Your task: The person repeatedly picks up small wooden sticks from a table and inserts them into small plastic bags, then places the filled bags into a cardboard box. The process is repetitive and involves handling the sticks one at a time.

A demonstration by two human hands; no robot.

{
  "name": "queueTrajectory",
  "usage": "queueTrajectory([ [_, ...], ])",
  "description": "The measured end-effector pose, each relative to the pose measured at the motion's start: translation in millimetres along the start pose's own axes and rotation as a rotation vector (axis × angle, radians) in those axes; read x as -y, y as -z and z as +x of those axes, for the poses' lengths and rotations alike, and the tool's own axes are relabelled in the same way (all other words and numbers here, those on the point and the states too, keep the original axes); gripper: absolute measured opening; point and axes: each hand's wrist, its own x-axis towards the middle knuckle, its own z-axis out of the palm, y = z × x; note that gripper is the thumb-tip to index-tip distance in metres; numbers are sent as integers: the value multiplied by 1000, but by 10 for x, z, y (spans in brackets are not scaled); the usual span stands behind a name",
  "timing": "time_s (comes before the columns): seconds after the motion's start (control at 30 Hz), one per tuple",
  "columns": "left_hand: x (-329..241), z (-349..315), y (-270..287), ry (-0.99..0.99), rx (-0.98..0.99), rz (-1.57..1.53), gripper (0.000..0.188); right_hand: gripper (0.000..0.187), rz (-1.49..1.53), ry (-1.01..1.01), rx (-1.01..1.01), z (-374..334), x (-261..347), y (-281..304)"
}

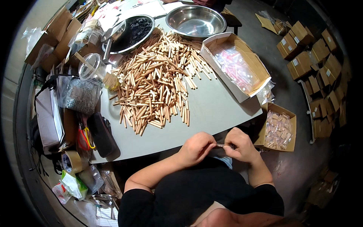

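Just off the table's near edge, my left hand (197,148) and my right hand (241,145) are held close together with fingers pinched. A short, thin object (220,145) spans the gap between them, each end gripped by one hand. Its kind is too small to make out. Something dark shows inside the fingers of my right hand. Beyond my hands, a large heap of short wooden dowels (151,87) covers the middle of the grey table (151,146).
A white cardboard box (257,82) of small plastic bags lies at the table's right. Below stands a carton (293,132) of bagged wooden pieces. Steel bowls (195,20), one holding black material (138,32), stand behind. A plastic cup (90,68), scissors (89,138) and dark case (101,134) line the left.
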Motion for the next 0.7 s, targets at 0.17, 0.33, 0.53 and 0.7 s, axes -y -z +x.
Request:
queueTrajectory([
  [0.17, 66, 62, 42, -23, -27, 136, 12, 14, -149, -236, -190, -416, -201, 335],
  [0.33, 82, 39, 419, 50, -161, 672, 33, 17, -635, -769, -502, -1059, -335, 968],
  [0.53, 94, -112, 499, 90, -113, 797, 41, 13, -430, -348, -303, -231, -167, 491],
  [0.7, 91, -193, 526, 105, -164, 769, 41, 14, -247, 88, 14, 848, -262, -258],
])
